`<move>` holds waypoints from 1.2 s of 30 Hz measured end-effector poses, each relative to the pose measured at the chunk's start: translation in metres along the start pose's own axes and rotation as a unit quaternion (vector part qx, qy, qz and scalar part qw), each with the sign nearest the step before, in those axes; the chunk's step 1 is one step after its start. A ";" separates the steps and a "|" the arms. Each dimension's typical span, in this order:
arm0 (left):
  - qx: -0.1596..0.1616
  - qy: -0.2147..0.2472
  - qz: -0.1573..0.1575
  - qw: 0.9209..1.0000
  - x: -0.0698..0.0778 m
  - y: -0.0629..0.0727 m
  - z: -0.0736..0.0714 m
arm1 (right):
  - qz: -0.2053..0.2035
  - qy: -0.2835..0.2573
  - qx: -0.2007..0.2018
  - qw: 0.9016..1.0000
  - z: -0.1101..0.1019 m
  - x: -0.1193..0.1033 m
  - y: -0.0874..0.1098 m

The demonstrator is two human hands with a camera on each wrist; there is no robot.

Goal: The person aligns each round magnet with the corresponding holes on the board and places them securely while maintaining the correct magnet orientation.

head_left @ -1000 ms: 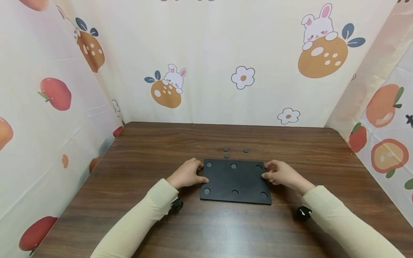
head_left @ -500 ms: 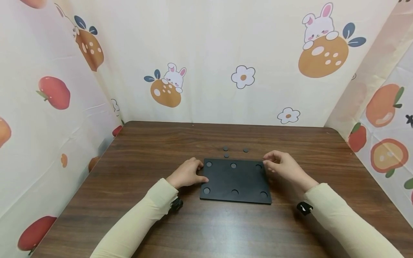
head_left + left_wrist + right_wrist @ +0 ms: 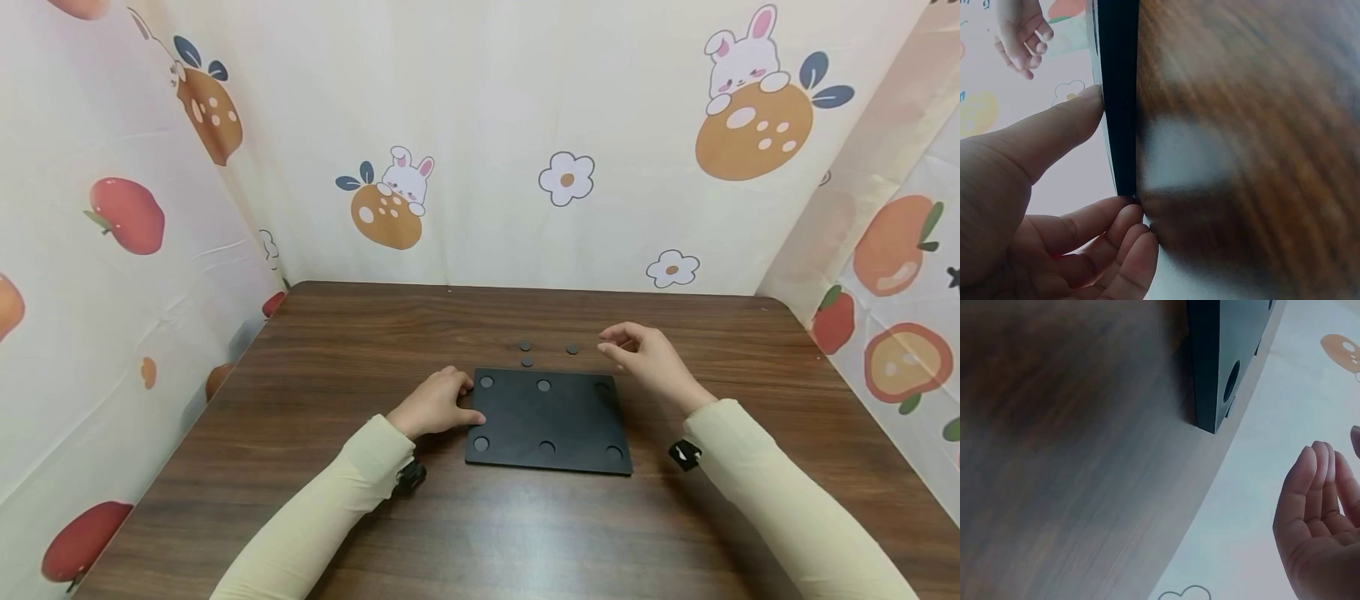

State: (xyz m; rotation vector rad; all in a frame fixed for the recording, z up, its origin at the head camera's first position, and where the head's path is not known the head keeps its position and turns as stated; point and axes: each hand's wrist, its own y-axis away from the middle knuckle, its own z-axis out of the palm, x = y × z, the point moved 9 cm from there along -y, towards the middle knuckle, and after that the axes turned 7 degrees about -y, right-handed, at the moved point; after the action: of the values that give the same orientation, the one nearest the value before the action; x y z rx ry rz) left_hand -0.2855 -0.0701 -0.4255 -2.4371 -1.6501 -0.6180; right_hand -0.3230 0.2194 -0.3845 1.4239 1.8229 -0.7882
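Note:
A flat black board [image 3: 551, 421] with several round recesses lies on the wooden table. Three of its recesses look greyer than the others; I cannot tell what fills them. My left hand [image 3: 437, 405] grips the board's left edge, thumb on the top face and fingers against the side, as the left wrist view also shows. Beyond the board lie three small dark discs: one at the far left [image 3: 525, 347], one nearer the board [image 3: 527, 362] and one to the right [image 3: 572, 350]. My right hand [image 3: 651, 360] hovers just right of that last disc, fingers loosely bent, holding nothing visible.
The brown wood-grain table [image 3: 360, 333] reaches back to a pale curtain [image 3: 487, 225] printed with rabbits, fruit and flowers. Similar cloth hangs along both sides. Each wrist carries a small black device, such as the right one [image 3: 685, 455].
My right hand has left the board's right edge, rising and moving away towards the back, then slightly left to near the right-hand disc. The left hand and the board have stayed put.

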 end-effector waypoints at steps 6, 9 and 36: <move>0.003 -0.003 0.004 1.000 0.000 -0.001 0.001 | -0.001 -0.001 -0.006 1.000 0.004 0.001 -0.015; 0.004 -0.004 0.005 1.000 0.000 -0.001 0.000 | 0.001 0.001 -0.006 1.000 0.007 0.003 -0.022; -0.002 0.002 -0.001 1.000 -0.001 -0.001 0.001 | 0.044 0.051 -0.070 0.995 0.033 0.028 -0.060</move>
State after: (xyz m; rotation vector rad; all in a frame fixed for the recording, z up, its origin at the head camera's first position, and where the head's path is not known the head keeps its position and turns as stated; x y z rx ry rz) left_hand -0.2867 -0.0704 -0.4271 -2.4361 -1.6523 -0.6268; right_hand -0.3807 0.1955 -0.4234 1.4646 1.8396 -0.5407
